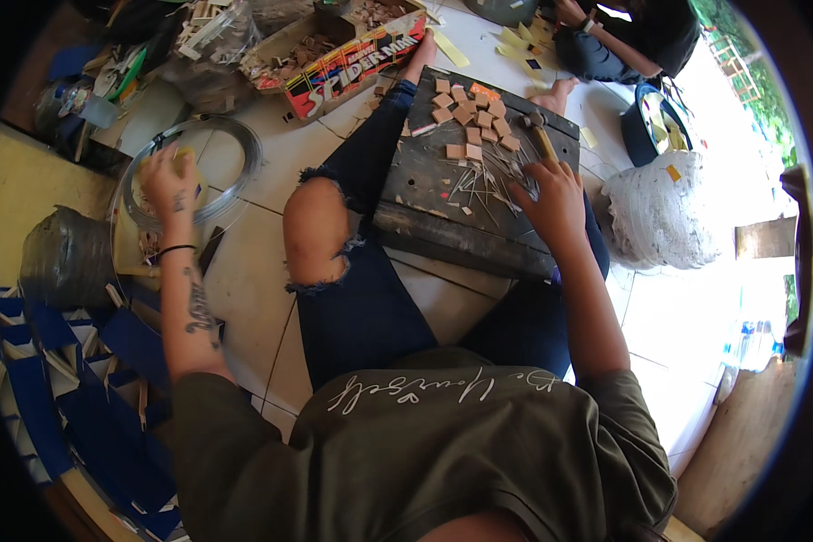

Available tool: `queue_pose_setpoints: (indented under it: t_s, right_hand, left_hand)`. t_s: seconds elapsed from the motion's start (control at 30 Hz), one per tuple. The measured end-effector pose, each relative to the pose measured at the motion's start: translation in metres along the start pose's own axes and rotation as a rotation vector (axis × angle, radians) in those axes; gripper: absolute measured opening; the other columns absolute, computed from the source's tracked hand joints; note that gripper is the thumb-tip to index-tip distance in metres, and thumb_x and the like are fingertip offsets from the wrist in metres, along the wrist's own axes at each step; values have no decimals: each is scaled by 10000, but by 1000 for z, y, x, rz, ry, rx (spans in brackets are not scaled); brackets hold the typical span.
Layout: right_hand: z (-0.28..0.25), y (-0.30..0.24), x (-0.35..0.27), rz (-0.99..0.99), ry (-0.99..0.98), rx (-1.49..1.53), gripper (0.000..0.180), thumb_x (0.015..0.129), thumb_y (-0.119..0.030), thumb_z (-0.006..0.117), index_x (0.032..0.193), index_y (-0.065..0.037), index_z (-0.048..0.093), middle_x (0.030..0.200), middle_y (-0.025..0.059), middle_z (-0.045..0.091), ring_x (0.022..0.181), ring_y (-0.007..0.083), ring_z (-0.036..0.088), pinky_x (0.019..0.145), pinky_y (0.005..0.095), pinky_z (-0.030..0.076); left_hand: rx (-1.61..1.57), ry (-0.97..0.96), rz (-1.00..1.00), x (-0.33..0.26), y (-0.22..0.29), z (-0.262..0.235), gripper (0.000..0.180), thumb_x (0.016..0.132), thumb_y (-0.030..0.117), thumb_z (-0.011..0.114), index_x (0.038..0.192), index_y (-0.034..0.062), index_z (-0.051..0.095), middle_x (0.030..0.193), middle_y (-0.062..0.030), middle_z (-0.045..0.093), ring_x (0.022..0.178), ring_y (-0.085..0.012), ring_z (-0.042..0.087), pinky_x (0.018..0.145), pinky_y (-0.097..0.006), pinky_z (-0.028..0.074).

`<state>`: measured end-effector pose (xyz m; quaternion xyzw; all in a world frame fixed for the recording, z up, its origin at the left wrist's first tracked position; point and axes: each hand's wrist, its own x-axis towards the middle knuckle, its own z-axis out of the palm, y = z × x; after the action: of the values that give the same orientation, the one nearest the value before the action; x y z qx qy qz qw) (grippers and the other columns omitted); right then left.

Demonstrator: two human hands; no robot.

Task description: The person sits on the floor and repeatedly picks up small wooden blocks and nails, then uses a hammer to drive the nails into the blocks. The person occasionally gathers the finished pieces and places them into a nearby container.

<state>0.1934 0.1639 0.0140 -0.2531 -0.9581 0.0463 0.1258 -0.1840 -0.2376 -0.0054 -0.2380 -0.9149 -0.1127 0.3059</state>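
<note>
My left hand (167, 183) is beside a coil of silvery wire (244, 172) on the floor at the left. Its fingers are curled against something yellowish that I cannot make out. My right hand (556, 200) rests at the right of a dark wooden block (452, 237), its thumb and forefinger apart over short thin wire pieces (472, 188). Past its fingertips lies a hammer (542, 135), its handle end close to the hand. Several small light-brown square pieces (463, 112) lie loosely on the block's far half.
A printed cardboard box (343, 77) holding small brown pieces stands at the far left. Blue box-like pieces (90, 388) are stacked at the near left. A white wrapped bundle (661, 212) and a dark bucket (652, 126) stand right. Another person (632, 41) sits far right.
</note>
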Motion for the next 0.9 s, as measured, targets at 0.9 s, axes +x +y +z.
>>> queue_pose_setpoints:
  t_s: [0.9]
  right_hand:
    - [-1,-1,22,267,-136,1158,211,853,-60,665,1049,18,657,832,6,640,756,77,581,700,222,466]
  left_hand:
    - [-1156,-352,177,-63,295,-13,129,779,43,702,899,37,658,851,-62,673,791,-224,638,784,-365,484]
